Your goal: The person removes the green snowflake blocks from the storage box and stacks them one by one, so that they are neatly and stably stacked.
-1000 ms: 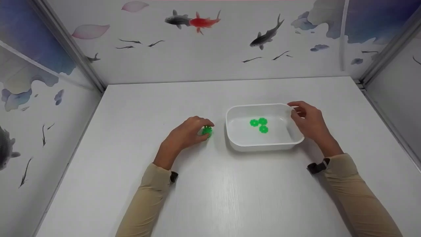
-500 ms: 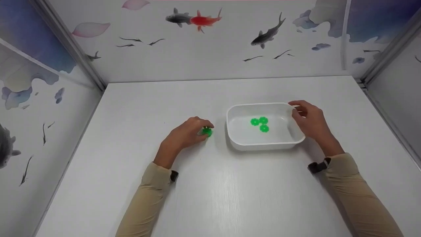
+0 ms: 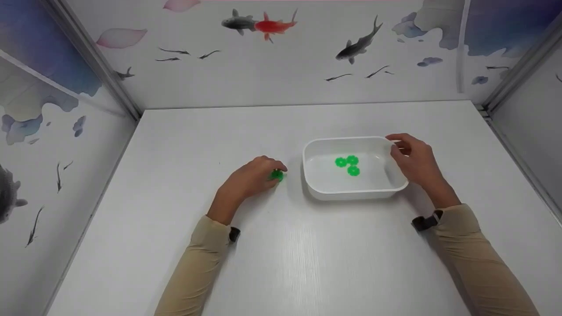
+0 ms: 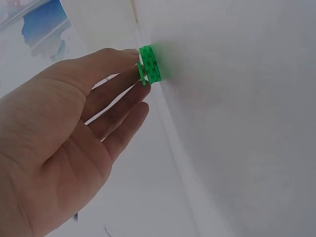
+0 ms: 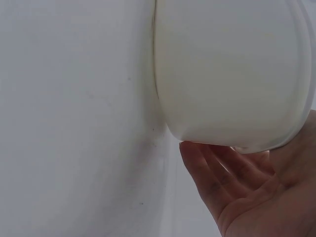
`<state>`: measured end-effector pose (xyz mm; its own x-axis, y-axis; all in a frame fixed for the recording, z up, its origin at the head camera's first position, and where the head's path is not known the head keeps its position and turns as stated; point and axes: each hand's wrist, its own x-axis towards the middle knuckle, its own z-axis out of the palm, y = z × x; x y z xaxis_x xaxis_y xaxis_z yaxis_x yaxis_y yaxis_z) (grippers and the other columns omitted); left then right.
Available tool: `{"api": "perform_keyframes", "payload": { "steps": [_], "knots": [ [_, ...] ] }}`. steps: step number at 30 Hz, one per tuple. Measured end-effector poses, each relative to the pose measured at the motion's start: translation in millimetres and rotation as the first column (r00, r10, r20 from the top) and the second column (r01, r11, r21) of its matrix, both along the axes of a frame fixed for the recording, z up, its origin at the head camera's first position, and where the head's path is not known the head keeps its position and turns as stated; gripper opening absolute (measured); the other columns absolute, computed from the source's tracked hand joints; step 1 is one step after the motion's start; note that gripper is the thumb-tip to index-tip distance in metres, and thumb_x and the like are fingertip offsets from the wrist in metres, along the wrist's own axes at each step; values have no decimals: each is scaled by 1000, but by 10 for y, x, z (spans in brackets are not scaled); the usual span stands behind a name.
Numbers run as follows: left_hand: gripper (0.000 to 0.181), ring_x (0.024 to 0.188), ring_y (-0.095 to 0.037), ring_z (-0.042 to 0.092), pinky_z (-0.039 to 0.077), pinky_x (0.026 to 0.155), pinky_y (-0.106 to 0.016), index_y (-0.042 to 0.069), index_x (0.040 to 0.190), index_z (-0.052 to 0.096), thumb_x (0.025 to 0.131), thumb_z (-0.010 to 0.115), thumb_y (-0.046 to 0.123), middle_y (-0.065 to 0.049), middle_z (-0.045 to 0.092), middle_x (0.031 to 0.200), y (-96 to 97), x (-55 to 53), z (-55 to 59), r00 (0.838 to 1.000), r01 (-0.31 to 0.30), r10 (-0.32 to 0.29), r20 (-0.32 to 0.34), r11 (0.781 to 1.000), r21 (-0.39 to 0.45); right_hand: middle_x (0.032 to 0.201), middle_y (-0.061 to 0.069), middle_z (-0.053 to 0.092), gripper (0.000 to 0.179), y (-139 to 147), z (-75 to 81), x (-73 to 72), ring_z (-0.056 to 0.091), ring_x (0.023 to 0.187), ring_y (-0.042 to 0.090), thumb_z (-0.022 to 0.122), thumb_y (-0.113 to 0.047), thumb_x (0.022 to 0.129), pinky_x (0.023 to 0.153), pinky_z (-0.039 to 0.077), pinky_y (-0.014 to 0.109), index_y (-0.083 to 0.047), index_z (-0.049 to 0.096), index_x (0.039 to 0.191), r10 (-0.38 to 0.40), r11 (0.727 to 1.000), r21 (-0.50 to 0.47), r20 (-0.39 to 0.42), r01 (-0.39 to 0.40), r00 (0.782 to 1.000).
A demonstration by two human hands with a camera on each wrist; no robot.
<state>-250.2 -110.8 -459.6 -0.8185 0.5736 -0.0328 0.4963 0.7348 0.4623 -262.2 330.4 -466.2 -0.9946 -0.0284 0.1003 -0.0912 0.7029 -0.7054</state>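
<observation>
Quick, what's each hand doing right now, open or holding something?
Left hand: closed, fingertips pinching green pieces.
Right hand: closed, holding the white tub by its right end.

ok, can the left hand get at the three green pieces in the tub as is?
Probably yes: the white tub is open-topped and the right hand holds its opposite end. But the left hand pinches at a green stack outside, and must clear the rim to reach the green pieces.

White table [image 3: 272, 263] beneath a white tub [image 3: 351, 195] and small green stack [image 4: 153, 64].
</observation>
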Motion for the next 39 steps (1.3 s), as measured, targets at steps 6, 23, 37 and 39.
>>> {"api": "perform_keyframes", "payload": {
  "steps": [6,23,37,39],
  "knots": [
    [34,134,-26,65,53,117,-41,10,136,75,103,74,11,-8,74,140,16,8,10,999,-23,23,25,1000,-8,144,27,66,42,-7,0,3,67,130,47,52,-28,113,112,53,65,-13,61,151,-7,1000,-4,8,7,1000],
    [34,139,-25,62,51,120,-42,12,137,75,103,74,12,-7,72,142,25,55,23,999,-46,47,10,999,-17,143,25,67,42,11,-16,-16,68,128,44,52,-29,113,110,54,62,-14,61,151,3,1000,-9,-1,-3,1000],
    [34,140,-26,62,53,118,-40,11,138,73,104,73,12,-7,72,141,1,70,153,987,-14,18,-158,999,31,142,27,67,41,-7,-24,-19,68,128,45,53,-26,113,110,55,64,-13,61,151,-14,1000,11,6,14,1000],
    [33,138,-26,63,54,117,-39,12,137,73,104,73,12,-7,72,140,11,64,183,981,-8,15,-196,999,38,143,27,67,41,-10,-17,-14,68,129,45,53,-25,113,110,55,64,-13,61,152,-17,1000,11,10,16,1000]
  ]
}}
